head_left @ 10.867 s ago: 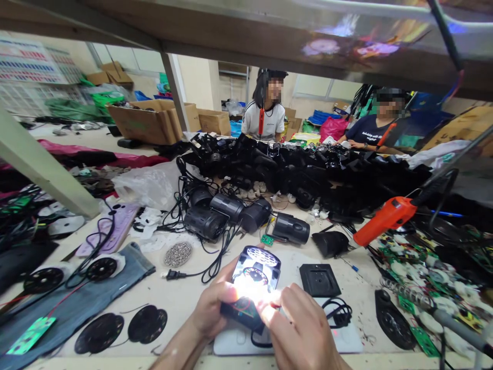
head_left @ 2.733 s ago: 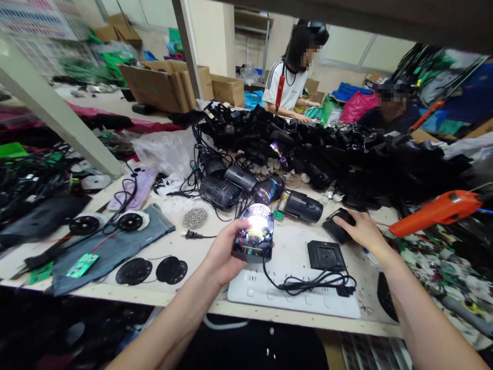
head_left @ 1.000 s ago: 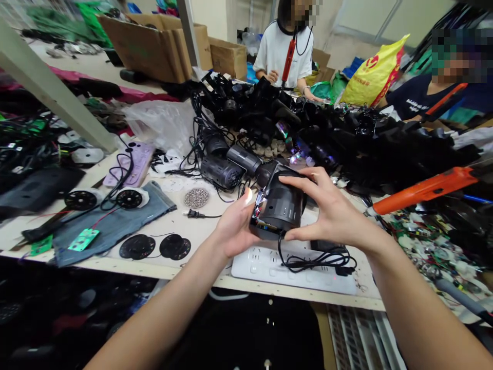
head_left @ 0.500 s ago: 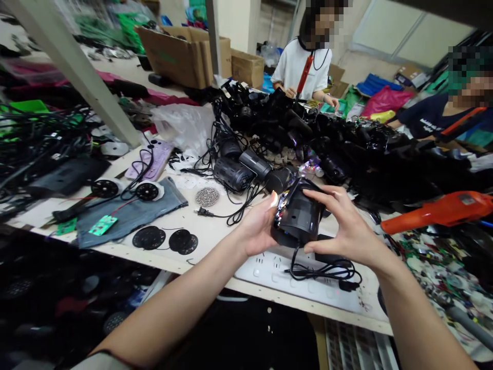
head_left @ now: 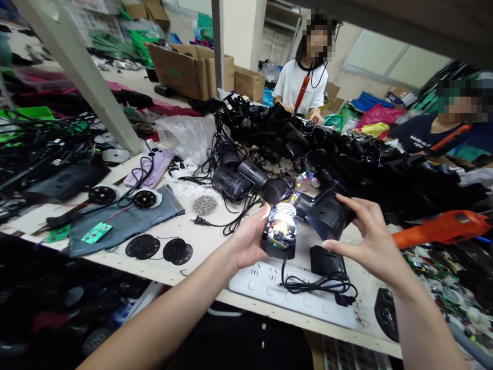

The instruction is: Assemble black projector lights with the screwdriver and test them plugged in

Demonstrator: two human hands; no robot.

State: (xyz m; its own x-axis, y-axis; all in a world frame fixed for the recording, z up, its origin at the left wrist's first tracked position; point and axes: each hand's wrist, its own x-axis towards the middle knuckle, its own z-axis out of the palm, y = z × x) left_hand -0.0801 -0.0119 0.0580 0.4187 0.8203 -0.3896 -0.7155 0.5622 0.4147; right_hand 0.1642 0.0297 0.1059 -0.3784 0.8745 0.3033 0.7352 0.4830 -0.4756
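In my left hand (head_left: 246, 241) is an opened black device housing (head_left: 279, 239), its bright, shiny inner parts facing me. A black power cord (head_left: 318, 283) runs from its lower end over a white power strip (head_left: 265, 289). My right hand (head_left: 372, 239) grips a curved black plastic shell (head_left: 327, 213) between thumb and fingers, just right of the housing and apart from it. Below that shell, a small black block-like part (head_left: 327, 262) rests by the strip. Black cylindrical devices (head_left: 233, 182) with cords lie behind my left hand.
A large heap of black plastic parts (head_left: 385, 164) covers the back right. An orange tool (head_left: 442, 228) hangs or lies at the right, above mixed small parts. Left are perforated black discs (head_left: 142, 246), a denim cloth (head_left: 127, 226) and a purple phone (head_left: 154, 167). Two people sit across.
My right hand has moved right with the shell, drawing it off the housing. The lit interior now shows in my left hand. The view has shifted slightly.
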